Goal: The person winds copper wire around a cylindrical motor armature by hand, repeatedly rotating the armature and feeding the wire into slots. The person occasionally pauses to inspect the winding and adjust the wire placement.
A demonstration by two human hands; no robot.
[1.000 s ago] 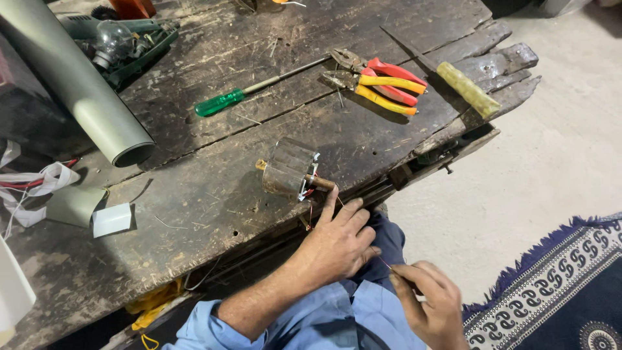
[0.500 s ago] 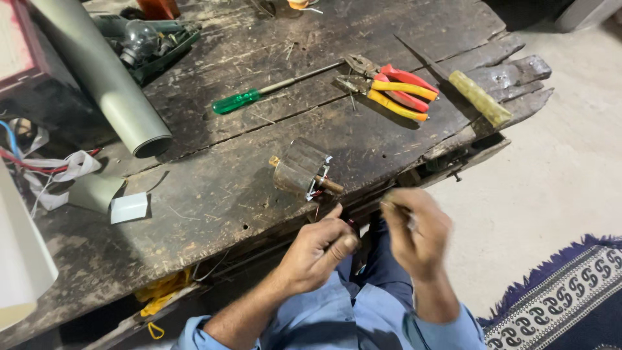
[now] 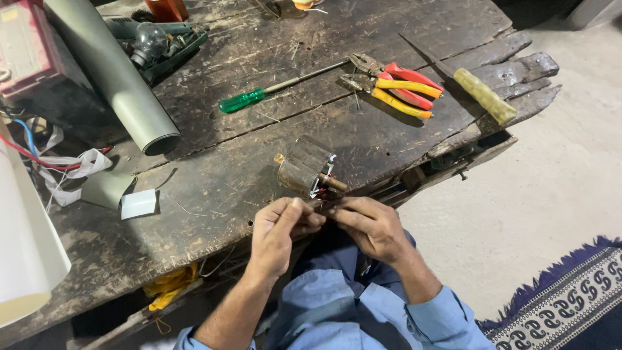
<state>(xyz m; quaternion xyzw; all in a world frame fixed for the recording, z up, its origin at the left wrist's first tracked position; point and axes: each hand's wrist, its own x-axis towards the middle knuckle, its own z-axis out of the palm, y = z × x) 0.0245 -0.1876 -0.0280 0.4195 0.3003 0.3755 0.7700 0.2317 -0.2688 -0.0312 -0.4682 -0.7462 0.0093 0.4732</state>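
**Both hands at the wire ends of the small motor core**

You sit at a big, worn wooden bench with a cracked, splintered right end. Across its upper left lies a long grey pipe, open mouth toward you. Further right lie a green-handled screwdriver, a pair of pliers with red and yellow grips and a yellow-handled tool near the broken corner.

The small wound motor core rests on the bench close to the near edge, just beyond your hands. Its long axis runs diagonally: the stub of shaft points down and right toward your right hand, and the far end points up and left toward the pipe. Thin leads come off the shaft end.

Your left hand has its fingers curled in, thumb pressed to forefinger in a narrow pinch. Your right hand is likewise drawn close, fingertips meeting the left's just below the shaft. Something fine, probably a wire, seems to be held between them, but it is too small to tell for sure.

To do this well, I would keep the core lying flat so that its weight anchors the leads, pull along the line of the shaft rather than across it, and keep both pinches close together so the thin strand does not kink or snap.
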